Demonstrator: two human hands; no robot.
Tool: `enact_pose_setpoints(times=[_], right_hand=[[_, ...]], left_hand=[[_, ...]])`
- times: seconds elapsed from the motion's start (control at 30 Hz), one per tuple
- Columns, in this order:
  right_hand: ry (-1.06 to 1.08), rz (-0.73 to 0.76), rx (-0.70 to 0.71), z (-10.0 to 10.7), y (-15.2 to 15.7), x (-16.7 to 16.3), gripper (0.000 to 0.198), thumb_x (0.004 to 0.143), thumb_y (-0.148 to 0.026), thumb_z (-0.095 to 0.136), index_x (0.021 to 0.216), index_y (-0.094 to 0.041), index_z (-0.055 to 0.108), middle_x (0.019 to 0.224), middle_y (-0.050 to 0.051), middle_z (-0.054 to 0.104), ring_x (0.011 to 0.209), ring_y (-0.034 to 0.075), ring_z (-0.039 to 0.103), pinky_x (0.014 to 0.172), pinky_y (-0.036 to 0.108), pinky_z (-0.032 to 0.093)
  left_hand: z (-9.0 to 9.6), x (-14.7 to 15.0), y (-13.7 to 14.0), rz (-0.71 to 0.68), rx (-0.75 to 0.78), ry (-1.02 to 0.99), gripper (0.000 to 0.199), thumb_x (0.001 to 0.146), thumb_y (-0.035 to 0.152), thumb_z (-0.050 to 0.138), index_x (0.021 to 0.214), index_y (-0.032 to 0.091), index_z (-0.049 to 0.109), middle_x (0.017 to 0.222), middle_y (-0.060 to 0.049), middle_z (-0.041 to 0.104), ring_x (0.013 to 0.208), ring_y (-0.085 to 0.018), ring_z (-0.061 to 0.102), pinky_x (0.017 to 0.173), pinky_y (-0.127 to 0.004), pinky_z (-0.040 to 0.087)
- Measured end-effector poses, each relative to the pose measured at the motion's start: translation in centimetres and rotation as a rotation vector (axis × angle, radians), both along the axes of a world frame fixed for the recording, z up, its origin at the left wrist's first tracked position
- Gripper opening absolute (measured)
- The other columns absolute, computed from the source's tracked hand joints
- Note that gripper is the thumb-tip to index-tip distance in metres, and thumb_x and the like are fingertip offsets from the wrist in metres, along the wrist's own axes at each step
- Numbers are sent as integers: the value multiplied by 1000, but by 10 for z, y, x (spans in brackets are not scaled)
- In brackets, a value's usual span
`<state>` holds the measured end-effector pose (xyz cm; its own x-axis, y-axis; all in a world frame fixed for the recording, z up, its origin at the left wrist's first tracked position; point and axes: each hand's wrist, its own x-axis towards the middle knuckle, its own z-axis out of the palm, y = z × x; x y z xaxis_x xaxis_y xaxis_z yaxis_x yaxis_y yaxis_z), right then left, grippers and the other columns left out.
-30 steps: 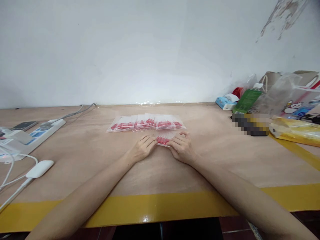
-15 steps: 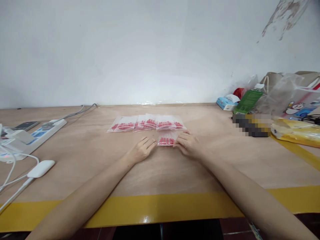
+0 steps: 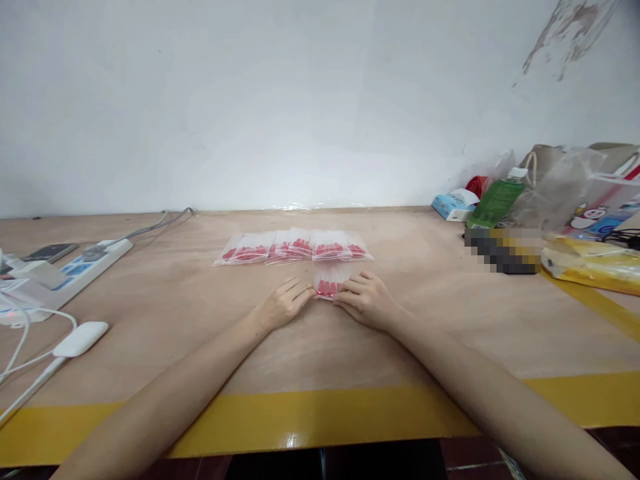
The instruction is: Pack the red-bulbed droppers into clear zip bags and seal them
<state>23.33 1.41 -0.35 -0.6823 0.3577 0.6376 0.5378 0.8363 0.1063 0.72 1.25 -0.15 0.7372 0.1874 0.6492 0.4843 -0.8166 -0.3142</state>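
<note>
A small clear plastic bag with several red tapered pieces in it lies on the table between my hands. The thumb and fingers of my left hand pinch its near left corner. On the other side, my right hand closes its fingers on the near right part and covers some of the red pieces. Just beyond, several similar bags with red pieces lie overlapping in a row. What the red pieces are, I cannot tell.
At the left are a white power strip, cables and a white rounded case. To the right stand a tissue pack, a green bottle and yellow packaging. Yellow tape runs along the table's near edge.
The single bag's near edge has come slightly toward me. My right hand has shifted left and nearer, and my left fingers now touch the bag's corner. The row of bags is unchanged.
</note>
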Motion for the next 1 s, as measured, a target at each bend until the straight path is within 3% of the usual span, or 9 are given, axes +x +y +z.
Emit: enact_pose_setpoints(times=[0.1,0.2,0.27,0.33,0.43,0.53,0.63,0.8,1.0], right_hand=[[-6,23,-159,11,6,10,20,83,-23,50,69,-19,65,68,2,61,67,13,51,65,28,31],[-53,73,-561,30,19,53,20,79,-31,55,67,-19,65,74,3,61,69,13,54,64,26,37],[-97,-23,-785,43,27,95,22,74,-38,60,65,-19,65,73,3,60,66,13,54,60,24,39],[-100,-174,-872,50,33,137,23,71,-41,61,66,-19,65,75,4,60,67,14,54,60,25,40],[-42,-428,-790,50,42,175,17,70,-35,60,65,-20,62,71,3,60,65,15,53,58,25,39],[46,-560,-539,36,57,172,10,71,-24,54,63,-19,57,68,4,58,63,15,52,60,26,38],[143,-533,-348,13,75,147,11,73,-21,49,62,-18,53,71,6,55,61,15,50,58,26,37],[165,-440,-330,-14,90,116,16,77,-20,44,67,-17,56,75,8,58,69,17,53,63,28,38],[163,-507,-40,-14,55,84,29,74,-41,56,91,-19,62,94,9,63,89,24,53,81,39,29]], left_hand=[[-3,-3,-1,-24,-97,-18,14,90,20,46,99,14,54,91,-7,64,83,-16,61,74,-29,50],[-8,-5,0,107,-251,-101,25,89,25,48,112,15,51,104,-10,60,96,-19,59,81,-30,50],[-10,-7,3,167,-344,-133,23,88,23,46,110,16,52,107,-10,58,98,-19,57,83,-31,49],[-10,-6,10,189,-371,-143,24,86,22,47,109,17,53,108,-9,57,101,-20,55,87,-34,47],[-6,0,26,290,-290,-131,40,81,24,52,120,14,47,117,-13,53,112,-26,48,94,-43,41],[-1,10,48,411,-203,-47,49,79,23,55,125,13,44,123,-15,50,118,-30,42,99,-46,34],[0,20,70,440,-118,9,41,80,22,55,120,13,50,123,-14,52,118,-30,43,100,-48,31],[-7,22,90,378,-55,60,22,85,11,46,102,14,61,101,-10,66,103,-23,57,98,-44,38],[-9,11,75,295,-3,51,27,88,10,39,107,11,59,108,-12,64,105,-22,57,91,-38,48]])
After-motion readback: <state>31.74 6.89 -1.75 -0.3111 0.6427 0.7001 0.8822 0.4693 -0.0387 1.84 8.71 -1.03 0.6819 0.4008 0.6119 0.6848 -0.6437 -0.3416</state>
